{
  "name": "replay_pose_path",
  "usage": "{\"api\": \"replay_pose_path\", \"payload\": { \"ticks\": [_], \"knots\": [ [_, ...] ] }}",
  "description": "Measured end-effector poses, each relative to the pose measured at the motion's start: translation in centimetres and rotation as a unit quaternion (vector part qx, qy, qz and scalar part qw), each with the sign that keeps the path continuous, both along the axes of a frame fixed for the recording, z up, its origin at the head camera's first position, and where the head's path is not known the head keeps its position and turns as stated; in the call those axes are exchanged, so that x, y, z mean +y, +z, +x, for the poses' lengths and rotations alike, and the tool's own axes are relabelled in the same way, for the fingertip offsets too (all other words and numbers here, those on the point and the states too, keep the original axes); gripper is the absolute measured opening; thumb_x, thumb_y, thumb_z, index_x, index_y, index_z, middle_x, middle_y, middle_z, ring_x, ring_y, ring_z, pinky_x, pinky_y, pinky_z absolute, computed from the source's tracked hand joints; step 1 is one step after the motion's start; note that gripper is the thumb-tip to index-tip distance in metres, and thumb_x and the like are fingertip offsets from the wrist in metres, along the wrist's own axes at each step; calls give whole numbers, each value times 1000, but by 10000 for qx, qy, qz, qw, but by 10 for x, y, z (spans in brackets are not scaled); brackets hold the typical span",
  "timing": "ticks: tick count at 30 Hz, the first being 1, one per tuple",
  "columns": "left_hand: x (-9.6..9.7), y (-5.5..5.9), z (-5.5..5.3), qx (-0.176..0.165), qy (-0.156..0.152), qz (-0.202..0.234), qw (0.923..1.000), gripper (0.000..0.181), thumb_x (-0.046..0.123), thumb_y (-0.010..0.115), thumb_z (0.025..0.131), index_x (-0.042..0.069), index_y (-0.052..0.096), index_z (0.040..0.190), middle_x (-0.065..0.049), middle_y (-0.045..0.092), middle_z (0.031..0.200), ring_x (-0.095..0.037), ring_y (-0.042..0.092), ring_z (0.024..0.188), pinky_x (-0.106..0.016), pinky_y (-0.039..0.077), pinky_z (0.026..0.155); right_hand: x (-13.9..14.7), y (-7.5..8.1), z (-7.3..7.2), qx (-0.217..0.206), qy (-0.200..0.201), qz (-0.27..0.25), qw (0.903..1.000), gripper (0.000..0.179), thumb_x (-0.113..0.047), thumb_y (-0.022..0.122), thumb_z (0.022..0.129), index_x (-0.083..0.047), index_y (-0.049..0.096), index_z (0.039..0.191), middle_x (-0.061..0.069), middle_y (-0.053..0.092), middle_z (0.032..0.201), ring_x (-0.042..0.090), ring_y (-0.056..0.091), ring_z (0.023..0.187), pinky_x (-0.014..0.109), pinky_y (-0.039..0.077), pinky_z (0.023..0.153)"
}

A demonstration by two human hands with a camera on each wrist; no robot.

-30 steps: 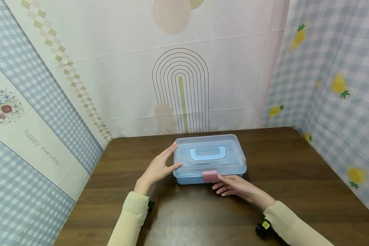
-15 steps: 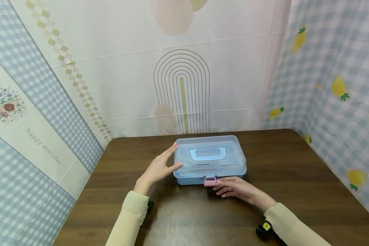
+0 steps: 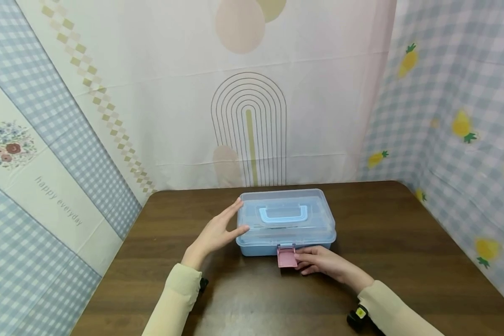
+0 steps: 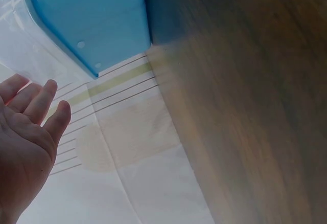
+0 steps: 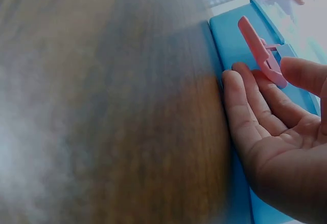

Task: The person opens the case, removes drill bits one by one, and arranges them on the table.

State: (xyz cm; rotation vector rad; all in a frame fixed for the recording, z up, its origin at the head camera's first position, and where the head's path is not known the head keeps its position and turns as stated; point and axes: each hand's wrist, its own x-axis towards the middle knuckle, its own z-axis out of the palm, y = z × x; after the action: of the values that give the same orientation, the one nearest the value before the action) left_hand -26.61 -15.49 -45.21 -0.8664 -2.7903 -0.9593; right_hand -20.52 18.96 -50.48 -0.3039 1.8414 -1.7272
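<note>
A plastic carry case [image 3: 285, 210] with a blue base [image 5: 235, 29], a clear lid and a light-blue handle [image 3: 283, 214] sits toward the table's back. Its lid is down. The pink latch [image 3: 287, 257] at the front is swung outward, away from the lid. At the case's left side is my left hand [image 3: 214, 235], fingers spread, with fingertips at the lid's edge. My right hand [image 3: 332, 263] lies at the front, its thumb and index finger at the latch's right edge. In the right wrist view, the fingers [image 5: 276, 101] of that hand are nearly straight, beneath the latch.
The case stands on a dark wooden table [image 3: 252, 298]. Behind it hangs a pale patterned cloth [image 3: 319, 116], and checked cloth [image 3: 445, 116] covers the sides. Each wrist wears a small black camera, seen at the right wrist [image 3: 357, 317].
The pink latch has swung from flat against the case's front to outward and down. My right hand has followed it slightly. The left hand has stayed by the case's left side.
</note>
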Motion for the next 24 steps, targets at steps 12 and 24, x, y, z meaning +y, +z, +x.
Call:
{"api": "replay_pose_path", "payload": {
  "ticks": [12,24],
  "knots": [
    [0,-1,1,-44,22,77,10000,83,62,61,94,25,29,161,9,21,166,-21,30,148,-54,32,113,-3,2,0,398,131,330,9986,44,-18,61,102,17,56,127,13,69,104,22,66,97,35,57,82],
    [1,-2,-1,-22,48,-6,10000,82,62,60,94,27,28,161,11,19,166,-20,29,148,-53,31,114,-7,0,-1,815,158,724,9939,31,-14,64,100,12,64,117,12,72,99,20,68,89,34,58,76]
  ]
}}
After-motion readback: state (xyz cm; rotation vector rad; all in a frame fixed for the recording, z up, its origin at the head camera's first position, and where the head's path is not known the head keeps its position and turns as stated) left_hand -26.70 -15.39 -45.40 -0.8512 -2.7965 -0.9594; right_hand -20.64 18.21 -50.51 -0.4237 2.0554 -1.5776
